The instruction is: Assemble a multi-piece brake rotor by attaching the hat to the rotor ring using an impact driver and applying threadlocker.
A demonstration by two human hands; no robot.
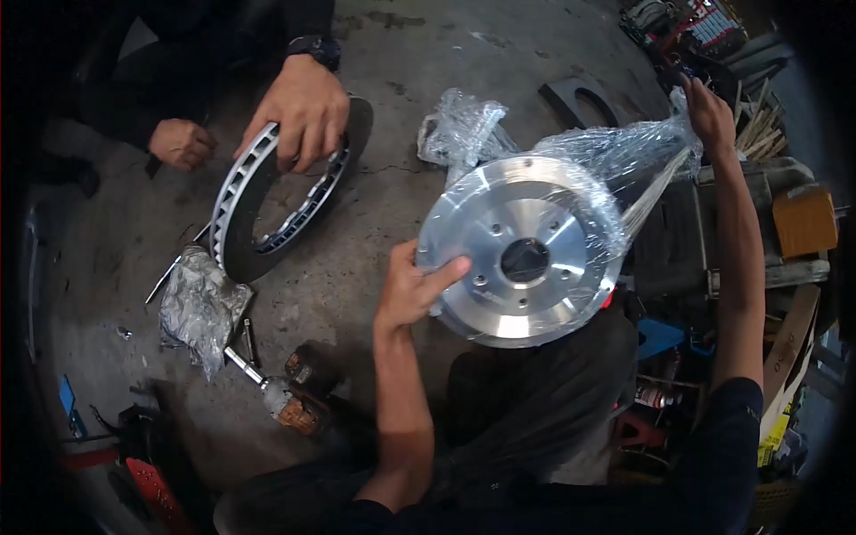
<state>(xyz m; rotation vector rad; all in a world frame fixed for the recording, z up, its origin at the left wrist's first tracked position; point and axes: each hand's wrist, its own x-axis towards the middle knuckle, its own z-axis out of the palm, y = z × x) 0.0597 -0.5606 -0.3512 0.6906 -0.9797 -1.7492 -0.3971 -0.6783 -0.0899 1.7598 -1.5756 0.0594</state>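
Observation:
My left hand (419,287) grips the left rim of a shiny silver brake disc (490,312), thumb across its face and fingers behind. The disc is tilted up above my leg, with a round centre hole and several small bolt holes around it. Clear plastic wrap (615,143) clings to its upper and right side. A stretched length of the wrap runs up and right to my right hand (707,116), which is closed on its end. Behind the disc, a bunched lump of clear plastic (468,134) lies on the floor.
At the left, another person's hand (308,111) holds a vented brake rotor ring (234,218) on edge. Nearby are crumpled grey wrapping (201,303) and an impact wrench (290,401). A black curved part (580,102) lies beyond. Boxes, including an orange carton (804,220), crowd the right.

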